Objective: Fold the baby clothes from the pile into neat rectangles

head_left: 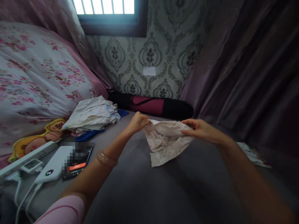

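A small pale garment [167,137] with a faint print hangs between my hands above the grey bed surface [130,193]. My left hand [138,122] pinches its upper left corner. At the upper right edge, my right hand [198,130] grips the cloth between thumb and fingers. The top edge stretches between the two hands, while the lower part droops in folds toward the surface. What kind of garment it is cannot be made out. A heap of light cloth items [93,113] lies to the left, beyond my left forearm, with blue fabric [90,135] showing underneath.
At left lie a power strip [44,151], a white power bank [54,165] with cables, and a phone [80,161]. Behind them is a yellow cartoon cushion [35,143]. A black and maroon long bag [149,105] lies along the wall. Curtains [243,68] hang at right.
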`<state>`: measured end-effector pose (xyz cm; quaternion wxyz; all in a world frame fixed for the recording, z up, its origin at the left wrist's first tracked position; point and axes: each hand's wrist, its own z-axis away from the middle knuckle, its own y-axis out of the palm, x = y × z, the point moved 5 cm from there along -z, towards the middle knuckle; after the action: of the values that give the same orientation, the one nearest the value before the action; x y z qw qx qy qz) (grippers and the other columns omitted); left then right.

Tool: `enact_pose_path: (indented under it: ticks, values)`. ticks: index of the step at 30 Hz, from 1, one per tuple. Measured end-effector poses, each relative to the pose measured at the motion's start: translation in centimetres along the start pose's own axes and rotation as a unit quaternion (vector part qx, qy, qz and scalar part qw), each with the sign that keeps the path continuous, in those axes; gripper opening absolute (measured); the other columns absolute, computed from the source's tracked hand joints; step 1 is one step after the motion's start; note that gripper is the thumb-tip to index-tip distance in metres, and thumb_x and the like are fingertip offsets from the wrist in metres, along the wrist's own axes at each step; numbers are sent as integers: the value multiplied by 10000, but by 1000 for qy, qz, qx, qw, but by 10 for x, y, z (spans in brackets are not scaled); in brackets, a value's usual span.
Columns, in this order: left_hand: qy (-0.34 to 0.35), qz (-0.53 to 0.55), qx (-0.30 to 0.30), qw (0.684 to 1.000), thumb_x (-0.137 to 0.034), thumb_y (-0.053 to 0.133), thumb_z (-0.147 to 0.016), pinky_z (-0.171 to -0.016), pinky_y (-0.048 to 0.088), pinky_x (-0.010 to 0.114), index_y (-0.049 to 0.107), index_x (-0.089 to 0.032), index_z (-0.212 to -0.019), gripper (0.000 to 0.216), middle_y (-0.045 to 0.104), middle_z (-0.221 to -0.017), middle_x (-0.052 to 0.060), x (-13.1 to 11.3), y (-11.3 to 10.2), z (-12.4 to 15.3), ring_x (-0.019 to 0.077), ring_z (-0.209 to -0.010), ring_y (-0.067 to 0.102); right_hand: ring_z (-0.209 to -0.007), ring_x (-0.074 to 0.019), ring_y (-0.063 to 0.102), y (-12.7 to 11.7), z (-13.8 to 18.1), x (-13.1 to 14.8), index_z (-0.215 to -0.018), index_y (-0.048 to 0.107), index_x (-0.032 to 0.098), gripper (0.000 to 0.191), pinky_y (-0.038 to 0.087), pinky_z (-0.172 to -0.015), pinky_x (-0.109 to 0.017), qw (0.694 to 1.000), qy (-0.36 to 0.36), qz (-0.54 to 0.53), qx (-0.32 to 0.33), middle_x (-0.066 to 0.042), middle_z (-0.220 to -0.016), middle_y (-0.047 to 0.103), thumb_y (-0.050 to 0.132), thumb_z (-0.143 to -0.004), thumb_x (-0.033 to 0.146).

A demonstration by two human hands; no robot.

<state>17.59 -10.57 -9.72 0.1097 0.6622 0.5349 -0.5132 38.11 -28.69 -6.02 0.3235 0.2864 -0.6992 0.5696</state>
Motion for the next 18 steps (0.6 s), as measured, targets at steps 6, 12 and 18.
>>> enact_pose_path:
  ticks: [6,12,18]
  values:
    - [-52,94,66,992,-271,736,-686,-400,400,212,718,-137,-681,135,557,-604,15,-27,-16,-20,104,-473,467,-610,-184,607,-47,-6,36,-741,708,233,251,455,-571,-293,926,-39,319,-198,-12,-625,656,615,-786,462]
    - [90,139,-130,978,-226,642,-771,-652,459,229,706,-195,-842,101,636,-761,22,-71,-47,-35,159,-769,574,-953,-255,588,-54,5,80,-1048,665,188,331,441,-809,-376,810,-128,413,-397,-132,-1021,661,397,-957,360]
    - [162,-31,-86,983,-235,614,-786,-682,378,221,685,-172,-720,115,598,-671,7,-70,-41,-45,150,-725,532,-887,-219,598,-60,-8,74,-971,666,178,274,455,-802,-359,847,-157,369,-349,-90,-941,665,433,-927,317]
